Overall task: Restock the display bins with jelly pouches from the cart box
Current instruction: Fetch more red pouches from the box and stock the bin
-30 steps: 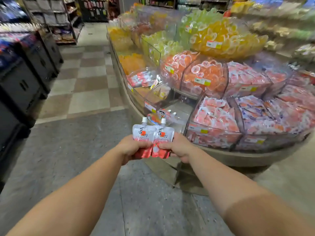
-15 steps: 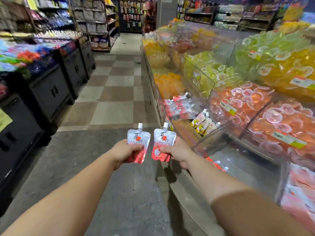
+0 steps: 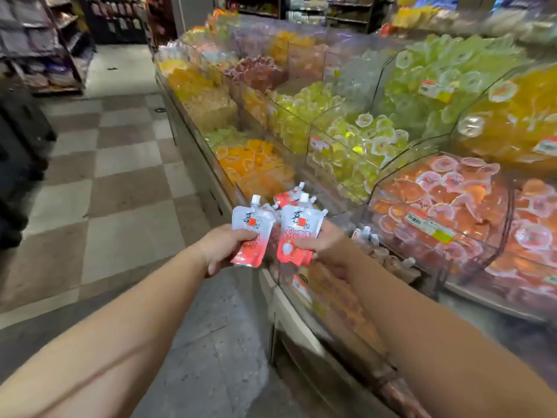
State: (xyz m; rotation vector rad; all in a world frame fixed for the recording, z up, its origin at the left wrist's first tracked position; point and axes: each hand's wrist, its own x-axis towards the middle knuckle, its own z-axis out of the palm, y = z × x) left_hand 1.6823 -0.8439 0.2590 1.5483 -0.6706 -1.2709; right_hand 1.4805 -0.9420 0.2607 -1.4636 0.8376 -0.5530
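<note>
Holding: I saw two white-and-red spouted foil jelly pouches, one per hand, upright, caps up, just above the bin edge.
Left pouch (image 3: 251,233): my left hand (image 3: 221,247) gripped its red lower half, thumb across the front.
Right pouch (image 3: 298,233): my right hand (image 3: 324,245) pinched its lower edge.
Gap: pouches just beside each other; whether touching, I could not tell.
Bins: a clear plastic bin (image 3: 304,285) below my right hand held similar pouches (image 3: 291,197); the clear bin of orange jelly cups (image 3: 437,206) sat to the right.

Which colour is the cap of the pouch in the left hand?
White, seen in the head view: cap.
</note>
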